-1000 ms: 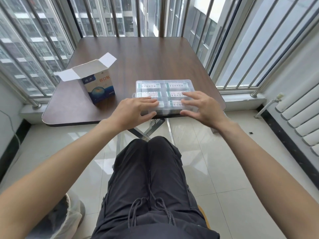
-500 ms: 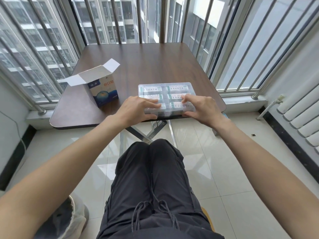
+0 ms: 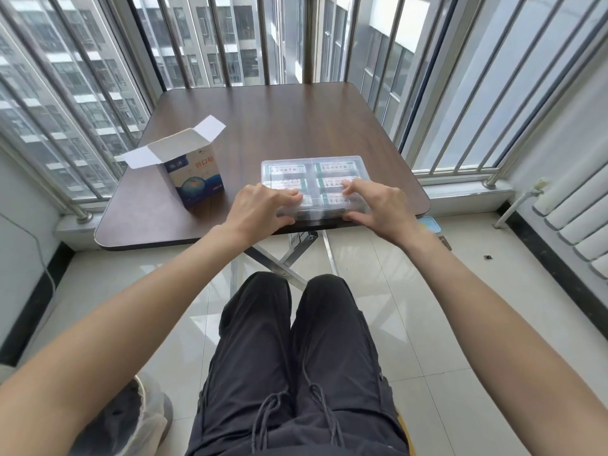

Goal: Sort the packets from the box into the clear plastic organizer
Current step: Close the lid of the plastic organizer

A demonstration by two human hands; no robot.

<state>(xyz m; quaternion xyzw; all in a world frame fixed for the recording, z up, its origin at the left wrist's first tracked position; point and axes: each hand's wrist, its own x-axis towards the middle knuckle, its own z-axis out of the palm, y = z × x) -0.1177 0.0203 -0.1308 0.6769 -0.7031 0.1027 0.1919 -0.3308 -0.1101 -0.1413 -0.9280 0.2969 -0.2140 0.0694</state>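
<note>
Organizer (image 3: 314, 187) sits at the bench (image 3: 263, 126) near edge, lid down, packets (image 3: 287, 169) visible in its compartments. Left hand (image 3: 261, 207) and right hand (image 3: 378, 205) each clamp a front corner, fingers on the lid, thumbs on the front wall. Box (image 3: 197, 174) stands open to the left, apart. Risk: uneven pressing leaves the lid unlatched; organizer so near the edge could slide off and spill packets.

Bright daylight, wide-angle view, mostly sharp.
Light comes thru the barred windows (image 3: 204, 41) at top & both sides; upper right is blown out white. Soft sheen on the tabletop (image 3: 283, 126), glossy reflections on the floor tiles (image 3: 388, 284). Bars bow outward near frame edges; forearms at bottom corners stretched, slightly soft.
</note>
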